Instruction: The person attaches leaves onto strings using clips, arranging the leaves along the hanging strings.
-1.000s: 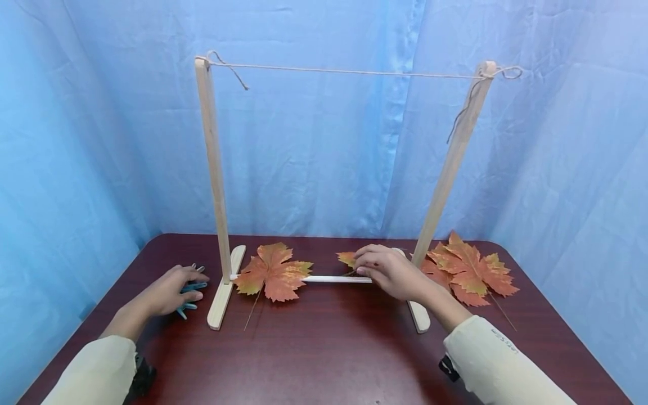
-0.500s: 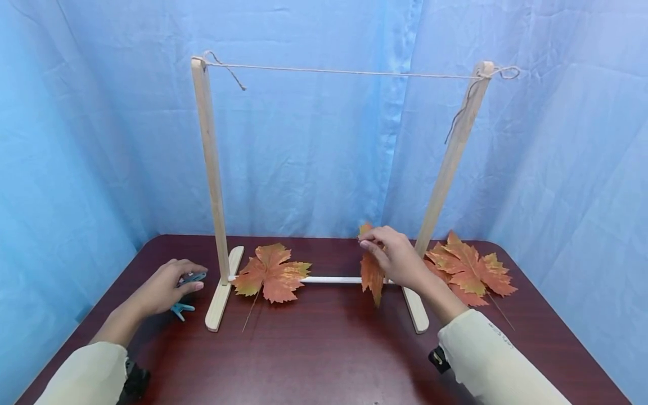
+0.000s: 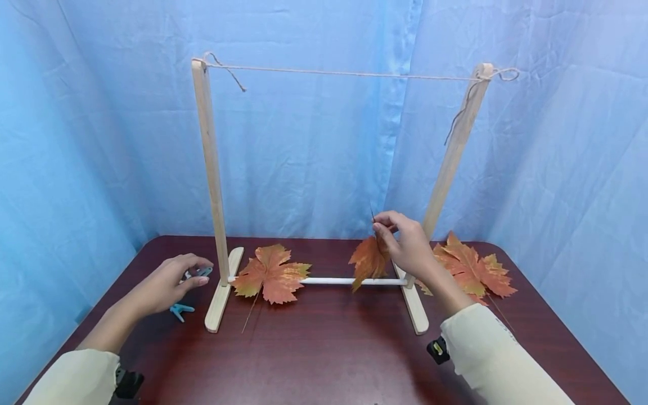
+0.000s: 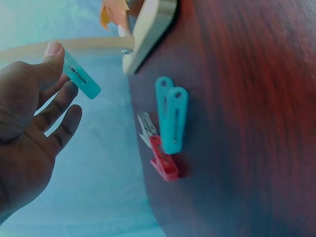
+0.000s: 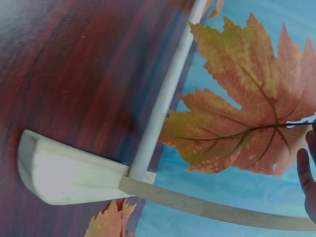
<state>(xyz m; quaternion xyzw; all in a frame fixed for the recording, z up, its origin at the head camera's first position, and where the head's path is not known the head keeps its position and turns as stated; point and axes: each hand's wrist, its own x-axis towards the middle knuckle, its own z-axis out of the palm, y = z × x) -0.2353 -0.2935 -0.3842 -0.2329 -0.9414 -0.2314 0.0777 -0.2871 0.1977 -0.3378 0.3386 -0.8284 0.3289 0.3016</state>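
Note:
My left hand [image 3: 169, 284] is raised a little over the left side of the table, pinching a teal clothespin [image 4: 83, 80] between thumb and fingers. Below it on the tabletop lie a teal clothespin [image 4: 176, 121], a red one [image 4: 163, 160] and a greyish one [image 4: 146, 123], close together in the left wrist view. At the right of centre, my right hand [image 3: 409, 244] pinches the thin stem of an orange maple leaf [image 3: 368, 259]. The blade hangs below the fingers, in front of the white rod [image 3: 329, 280], and its veins show large in the right wrist view [image 5: 247, 108].
A wooden frame spans the table, with a left post [image 3: 210, 169], a right post [image 3: 458, 146] and a string [image 3: 344, 73] tied between their tops. One leaf [image 3: 273, 273] lies over the rod's left end. More leaves [image 3: 473, 267] overlap behind the right foot [image 3: 415, 309].
My right hand has lifted the leaf off the table, and it now hangs from its stem. My left hand has risen from the clothespins with a teal one.

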